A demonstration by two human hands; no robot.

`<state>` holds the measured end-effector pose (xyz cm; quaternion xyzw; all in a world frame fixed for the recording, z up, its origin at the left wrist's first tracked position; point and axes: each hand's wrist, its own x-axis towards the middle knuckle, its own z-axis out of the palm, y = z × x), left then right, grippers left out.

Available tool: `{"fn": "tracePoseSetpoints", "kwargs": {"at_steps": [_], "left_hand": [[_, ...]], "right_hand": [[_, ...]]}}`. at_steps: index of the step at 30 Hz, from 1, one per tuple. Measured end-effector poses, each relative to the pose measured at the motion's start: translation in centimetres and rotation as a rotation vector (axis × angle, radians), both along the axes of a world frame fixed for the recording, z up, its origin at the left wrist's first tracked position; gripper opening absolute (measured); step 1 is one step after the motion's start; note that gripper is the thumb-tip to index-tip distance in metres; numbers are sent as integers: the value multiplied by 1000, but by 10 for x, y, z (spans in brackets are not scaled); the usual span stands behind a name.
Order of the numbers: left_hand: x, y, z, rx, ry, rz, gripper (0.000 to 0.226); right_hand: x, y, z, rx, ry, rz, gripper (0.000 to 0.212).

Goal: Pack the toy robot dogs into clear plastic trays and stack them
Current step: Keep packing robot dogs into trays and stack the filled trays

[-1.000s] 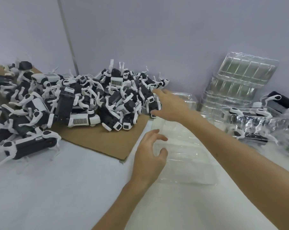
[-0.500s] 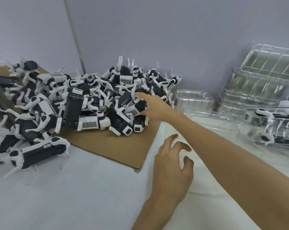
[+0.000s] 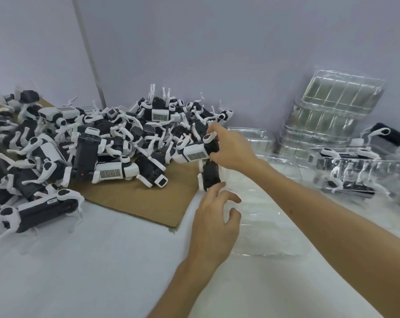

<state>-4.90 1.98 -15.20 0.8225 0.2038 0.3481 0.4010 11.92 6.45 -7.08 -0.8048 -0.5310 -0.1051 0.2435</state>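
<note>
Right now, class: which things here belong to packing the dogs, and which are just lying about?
Job: right hand gripping a dog; left hand; dog pile; empty tray; tray stack; filled tray.
Lying about: cardboard; table; pole.

Black-and-white toy dogs [image 3: 116,143], brown cardboard [image 3: 148,203]

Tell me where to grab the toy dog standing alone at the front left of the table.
Take the lone toy dog across its black trunk, coming from above and pinching its two long sides, between front and rear legs. It stands upright, its top is bare, and the thin white legs splay out, so they would likely make a poor hold.
</note>
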Motion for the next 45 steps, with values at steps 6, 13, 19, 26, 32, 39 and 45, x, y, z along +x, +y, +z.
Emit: {"fn": "tracePoseSetpoints", "kwargs": {"at_steps": [6, 13, 19, 26, 32, 39, 45], "left_hand": [[1, 3, 0, -15, -32, -33, 24], [0, 6, 1, -84, -75, -64, 40], [-2, 1, 2, -106, -49, -148, 43], [-4, -1, 3, -55, -47, -177, 39], [-3, -1, 3, -19, -46, -177, 38], [-4, 0, 2, -13, -57, -173, 27], [-4, 0, 1, 18, -48, -173, 36]], "right_hand": [[-3, -31, 29, 367, 397, -32, 46], [-4, -126, 42, 656, 1068, 45, 27], [-6, -204, 17, 724, 1399, 160, 35], [-16, -234, -11, 807, 1420, 233, 40], [-10, -250, -10, 943, 1232, 95, 16], [-20, -241, -14, 801, 922, -179, 44], [-26, -234, -22, 677, 848, -182, 41]]}}
